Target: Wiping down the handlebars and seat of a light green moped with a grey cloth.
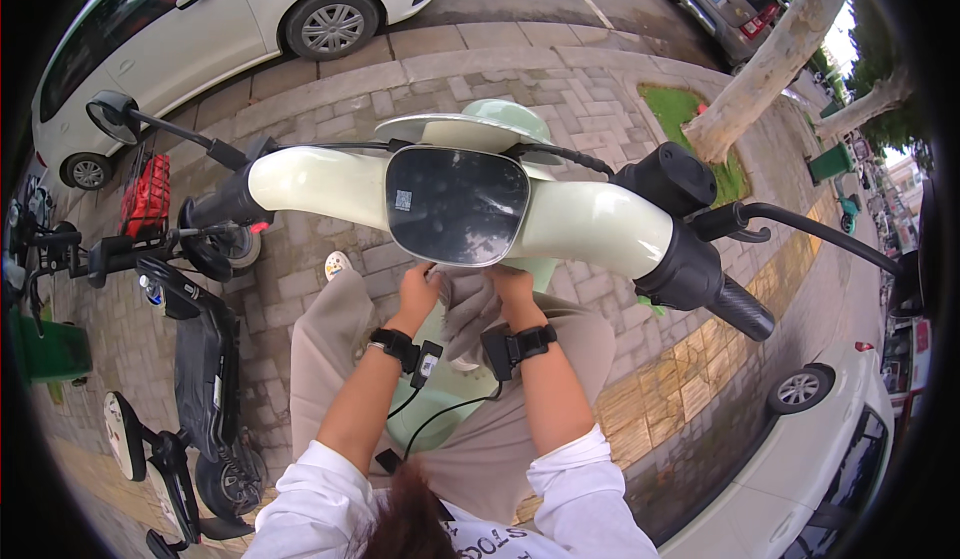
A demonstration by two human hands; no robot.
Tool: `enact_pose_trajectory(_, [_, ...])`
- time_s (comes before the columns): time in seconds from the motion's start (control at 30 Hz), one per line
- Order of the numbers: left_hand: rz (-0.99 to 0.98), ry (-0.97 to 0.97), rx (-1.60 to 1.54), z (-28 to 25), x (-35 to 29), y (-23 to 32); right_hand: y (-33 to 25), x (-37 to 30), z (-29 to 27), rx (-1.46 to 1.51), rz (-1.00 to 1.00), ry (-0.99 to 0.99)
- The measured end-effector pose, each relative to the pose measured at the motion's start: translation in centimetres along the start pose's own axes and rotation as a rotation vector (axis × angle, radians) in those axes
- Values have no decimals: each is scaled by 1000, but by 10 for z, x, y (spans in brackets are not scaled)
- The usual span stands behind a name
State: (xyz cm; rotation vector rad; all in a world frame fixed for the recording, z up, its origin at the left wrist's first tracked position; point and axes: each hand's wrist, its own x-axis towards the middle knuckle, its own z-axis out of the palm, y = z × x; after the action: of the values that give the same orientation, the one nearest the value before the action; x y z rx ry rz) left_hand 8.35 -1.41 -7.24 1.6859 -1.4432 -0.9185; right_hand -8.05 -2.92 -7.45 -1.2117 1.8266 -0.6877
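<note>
A grey cloth (pixel 468 317) hangs in folds between my two hands, just below the dark display (pixel 458 206) of a pale green and cream scooter. My left hand (pixel 420 287) is closed on the cloth's left upper part. At its right upper part, my right hand (pixel 512 287) is closed on it too. The display's lower edge hides some of the fingertips. Both wrists carry black straps with small boxes and cables. The cream handlebar (pixel 600 221) spans above my hands, with a black right grip (pixel 740 309).
Round mirrors stick out on stalks, the left mirror (pixel 113 117) fully seen. A black kick scooter (pixel 205 369) stands at left on the paving (pixel 290 259). A white car (pixel 190 34) is parked ahead. Another white car (pixel 800 479) is at lower right, a tree trunk (pixel 770 59) at upper right.
</note>
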Motion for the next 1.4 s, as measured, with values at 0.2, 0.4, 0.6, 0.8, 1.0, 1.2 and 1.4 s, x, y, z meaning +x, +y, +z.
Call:
enact_pose_trajectory(0.2, [-366,-181,-911,25,22,-2,30,28,10,778,50,-50])
enact_pose_trajectory(0.4, [-376,-88,-965,22,19,2,-20,9,-3,972,278,-20])
enact_pose_trajectory(0.6, [-411,-104,-1130,-12,1,23,-60,-19,-22,944,321,-16])
enact_pose_trajectory(0.8, [-402,-195,-1076,-49,-25,56,-78,-52,-55,957,154,-121])
enact_pose_trajectory(1.0, [-362,-200,-1048,-86,-57,73,-80,-131,-74,768,-70,-183])
enact_pose_trajectory(1.2, [-198,-96,-832,-113,-67,85,-78,-136,-87,29,-251,75])
enact_pose_trajectory(1.4, [-24,140,-763,-158,-73,132,-116,-139,-93,-337,-348,411])
